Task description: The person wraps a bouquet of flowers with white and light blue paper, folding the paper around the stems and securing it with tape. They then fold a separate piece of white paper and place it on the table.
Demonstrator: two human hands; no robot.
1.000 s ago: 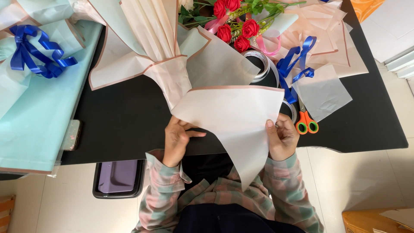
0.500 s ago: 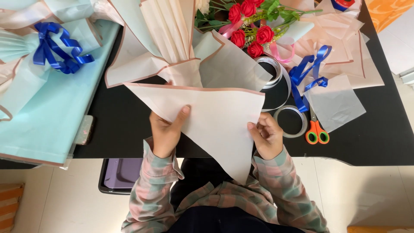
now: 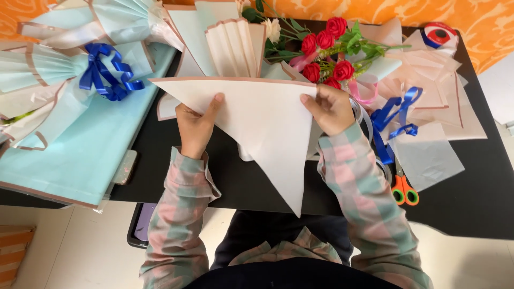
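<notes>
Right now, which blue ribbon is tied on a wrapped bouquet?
The blue bow at far left, tied around the pale blue bouquet; the other ribbon lies loose by the scissors.

Bright, even light falls from above, with no hard shadows on the black table (image 3: pixel 471 208). The folded paper sheet (image 3: pixel 262 126) looks pale and slightly washed out. Focus is sharp centrally, softening slightly toward the frame's edges.

Folded sheet (image 3: pixel 262 126): matt cream paper, smooth, thin pink edge.
Table (image 3: pixel 160 160): black, matt, smooth.
Left-side sheets (image 3: pixel 69 160): pale blue matt paper.
Bow (image 3: pixel 104 72): glossy blue ribbon.
Scissors (image 3: pixel 404 190): orange plastic handles.
Sleeves (image 3: pixel 358 187): soft checked cloth.
Roses (image 3: pixel 326 51): red, velvety-looking petals.
</notes>
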